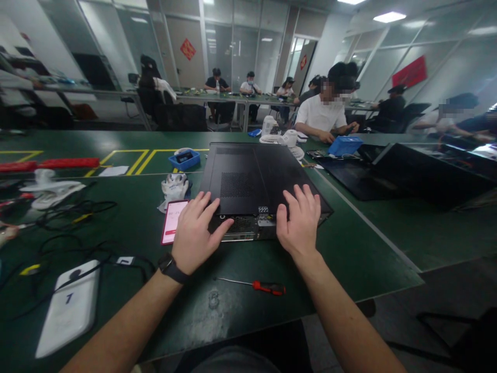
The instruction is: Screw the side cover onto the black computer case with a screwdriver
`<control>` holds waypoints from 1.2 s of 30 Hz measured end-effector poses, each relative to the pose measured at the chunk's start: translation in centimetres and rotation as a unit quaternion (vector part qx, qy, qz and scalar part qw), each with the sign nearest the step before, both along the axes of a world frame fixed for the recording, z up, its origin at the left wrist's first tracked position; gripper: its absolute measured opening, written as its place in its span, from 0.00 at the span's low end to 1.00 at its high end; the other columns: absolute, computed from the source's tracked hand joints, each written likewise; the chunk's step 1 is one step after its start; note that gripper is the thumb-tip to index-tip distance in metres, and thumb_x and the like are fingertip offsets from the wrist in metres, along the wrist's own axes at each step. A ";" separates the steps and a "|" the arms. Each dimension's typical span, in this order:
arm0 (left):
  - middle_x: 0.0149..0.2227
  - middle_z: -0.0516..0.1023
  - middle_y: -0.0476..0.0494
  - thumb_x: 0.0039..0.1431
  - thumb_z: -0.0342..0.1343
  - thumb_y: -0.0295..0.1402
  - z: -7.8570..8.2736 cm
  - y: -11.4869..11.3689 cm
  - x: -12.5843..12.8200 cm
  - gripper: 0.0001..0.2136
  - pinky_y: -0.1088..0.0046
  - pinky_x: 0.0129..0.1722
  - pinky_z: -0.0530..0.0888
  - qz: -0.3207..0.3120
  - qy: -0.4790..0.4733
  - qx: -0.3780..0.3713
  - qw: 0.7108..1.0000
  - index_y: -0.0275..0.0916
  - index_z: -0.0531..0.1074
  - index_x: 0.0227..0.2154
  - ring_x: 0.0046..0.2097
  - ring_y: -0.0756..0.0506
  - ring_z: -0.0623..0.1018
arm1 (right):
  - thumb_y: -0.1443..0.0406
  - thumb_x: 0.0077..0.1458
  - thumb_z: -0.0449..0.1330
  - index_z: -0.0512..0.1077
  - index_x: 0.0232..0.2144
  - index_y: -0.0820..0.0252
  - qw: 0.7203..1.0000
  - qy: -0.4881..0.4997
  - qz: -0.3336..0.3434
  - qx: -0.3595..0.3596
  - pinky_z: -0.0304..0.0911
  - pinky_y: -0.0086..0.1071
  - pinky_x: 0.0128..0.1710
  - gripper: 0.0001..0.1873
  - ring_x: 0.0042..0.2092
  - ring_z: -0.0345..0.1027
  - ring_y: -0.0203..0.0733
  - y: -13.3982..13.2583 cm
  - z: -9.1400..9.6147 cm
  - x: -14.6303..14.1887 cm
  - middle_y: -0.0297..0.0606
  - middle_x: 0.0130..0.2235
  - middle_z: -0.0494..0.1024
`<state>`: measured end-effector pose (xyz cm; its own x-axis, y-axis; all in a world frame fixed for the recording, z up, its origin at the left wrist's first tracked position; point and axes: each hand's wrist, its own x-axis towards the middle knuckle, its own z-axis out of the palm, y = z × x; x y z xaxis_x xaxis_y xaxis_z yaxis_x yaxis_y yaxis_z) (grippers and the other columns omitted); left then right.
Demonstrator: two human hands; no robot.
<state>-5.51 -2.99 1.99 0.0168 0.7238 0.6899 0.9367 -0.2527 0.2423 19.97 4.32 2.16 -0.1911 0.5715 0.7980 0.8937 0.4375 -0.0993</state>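
Observation:
A black desktop computer case (252, 171) lies flat on the green table, its rear panel with vents and ports facing me. My left hand (196, 233) rests at its near left corner, fingers spread over the top and thumb along the rear edge. At the near right part of the case, my right hand (301, 220) lies with fingers stretched out on the cover. Neither hand grips anything. In front of the case a red and black screwdriver (267, 287) lies on the table, shaft pointing left. Beside my left hand is a phone (171, 223) with a lit screen, partly covered.
A blue tray (184, 159) and white gloves (174, 187) are left of the case. Cables (77, 212) and a white power bank-like slab (72, 305) lie further left. Another opened black case (435, 176) stands at right. A co-worker (326, 111) sits across the table.

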 end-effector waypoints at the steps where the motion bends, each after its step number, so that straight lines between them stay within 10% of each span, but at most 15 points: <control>1: 0.64 0.72 0.28 0.68 0.57 0.47 0.0 0.1 0.0 0.24 0.46 0.66 0.69 0.000 0.000 0.001 1.000 0.35 0.74 0.58 0.68 0.32 0.69 | 0.58 0.69 0.50 0.73 0.58 0.64 1.000 0.003 -0.006 -0.002 0.48 0.60 0.71 0.23 0.73 0.53 0.59 -0.2 -0.3 0.3 0.54 0.66 0.70; 9: 0.62 0.76 0.30 0.69 0.55 0.48 0.4 0.6 0.0 0.24 0.49 0.65 0.70 0.004 0.021 -0.006 1.000 0.34 0.76 0.57 0.65 0.32 0.73 | 0.59 0.67 0.51 0.76 0.54 0.61 1.000 0.011 -0.028 0.009 0.50 0.58 0.69 0.21 0.64 0.65 0.58 1.0 -1.7 0.4 0.52 0.57 0.77; 36: 0.60 0.77 0.28 0.67 0.57 0.49 -0.2 3.1 0.3 0.25 0.50 0.64 0.71 0.019 0.005 0.017 1.000 0.32 0.77 0.54 0.65 0.32 0.74 | 0.58 0.69 0.47 0.73 0.57 0.63 0.999 0.005 -0.023 -0.039 0.46 0.55 0.70 0.24 0.65 0.61 0.55 3.8 -1.0 0.2 0.51 0.62 0.72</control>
